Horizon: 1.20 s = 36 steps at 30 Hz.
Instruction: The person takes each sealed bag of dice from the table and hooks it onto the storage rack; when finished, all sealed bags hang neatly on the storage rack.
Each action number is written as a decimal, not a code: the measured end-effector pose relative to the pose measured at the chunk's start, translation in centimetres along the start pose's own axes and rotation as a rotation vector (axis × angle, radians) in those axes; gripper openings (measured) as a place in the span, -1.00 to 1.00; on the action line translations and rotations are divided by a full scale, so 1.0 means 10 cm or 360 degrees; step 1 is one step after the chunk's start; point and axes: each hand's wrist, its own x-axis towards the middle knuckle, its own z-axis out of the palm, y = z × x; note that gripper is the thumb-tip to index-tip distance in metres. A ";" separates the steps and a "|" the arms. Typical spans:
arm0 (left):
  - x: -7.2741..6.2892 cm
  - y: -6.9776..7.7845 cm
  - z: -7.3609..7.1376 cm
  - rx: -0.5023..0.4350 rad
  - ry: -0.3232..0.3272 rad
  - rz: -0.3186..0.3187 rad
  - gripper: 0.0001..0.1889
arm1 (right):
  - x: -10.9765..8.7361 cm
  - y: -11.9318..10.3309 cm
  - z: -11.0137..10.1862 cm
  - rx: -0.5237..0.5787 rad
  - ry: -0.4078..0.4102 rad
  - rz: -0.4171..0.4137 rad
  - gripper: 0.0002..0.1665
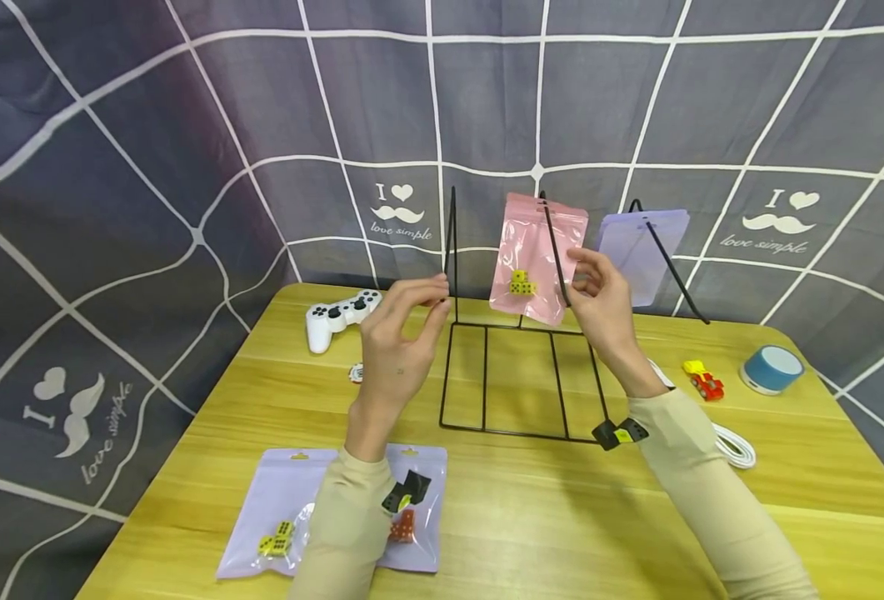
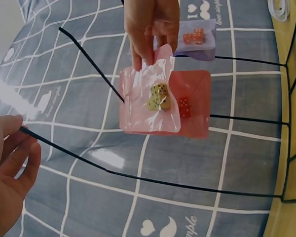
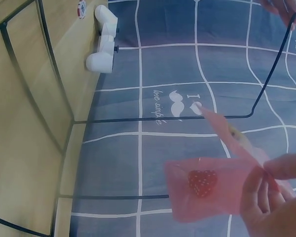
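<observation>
A black wire rack (image 1: 484, 375) stands on the table with prongs rising toward me. My left hand (image 1: 404, 342) pinches the tip of its left prong (image 2: 64, 150). At the middle prong hangs a pink zip bag (image 1: 516, 237) with yellow dice (image 1: 521, 283) inside; my right hand (image 1: 602, 308) pinches its edge. Behind it on the same prong, the left wrist view shows another pink bag (image 2: 200, 84) with red dice (image 2: 185, 106). Purple bags (image 1: 640, 267) hang on the right prong, and red dice (image 2: 193, 36) show in one.
Purple zip bags (image 1: 250, 500) with dice lie at the front left, partly under my left sleeve. A white game controller (image 1: 322, 333) and a poker chip (image 1: 355, 372) sit left. Rightward are a toy car (image 1: 707, 386), a blue cylinder (image 1: 764, 367) and a coiled white cable (image 1: 741, 454).
</observation>
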 end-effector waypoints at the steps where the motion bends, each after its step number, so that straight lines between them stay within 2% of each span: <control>1: 0.00 0.00 0.01 0.0000 -0.0008 0.0001 -0.84 | -0.01 0.00 -0.01 -0.0003 -0.0003 0.0007 -0.44; 10: 0.01 0.02 0.06 -0.0007 -0.0045 0.0006 -0.80 | -0.08 0.05 -0.05 0.0104 0.0002 0.0067 -0.42; 19: -0.01 0.02 0.08 0.0024 -0.0057 0.0009 -0.87 | -0.29 0.10 -0.13 0.0176 0.0047 0.0061 -0.53; 23: -0.02 0.02 0.08 0.0016 -0.0038 0.0003 -0.87 | -0.44 0.16 -0.22 0.0273 0.0107 0.0078 -0.58; 27: -0.03 0.02 0.07 0.0005 0.0003 0.0002 -0.86 | -0.59 0.21 -0.34 0.0303 0.0229 0.0046 -0.60; 30: -0.03 0.01 0.05 0.0010 0.0023 0.0005 -0.89 | -0.67 0.20 -0.44 0.0342 0.0343 -0.0060 -0.62; 32: -0.03 0.01 0.04 0.0009 0.0033 0.0007 -0.91 | -0.70 0.17 -0.50 0.0385 0.0416 -0.0179 -0.61; 34: -0.02 0.01 0.03 0.0013 0.0032 0.0016 -0.91 | -0.72 0.11 -0.55 0.0448 0.0471 -0.0340 -0.58; 36: -0.01 0.01 0.02 0.0017 0.0034 0.0027 -0.91 | -0.73 0.02 -0.59 0.0358 0.0507 -0.0551 -0.53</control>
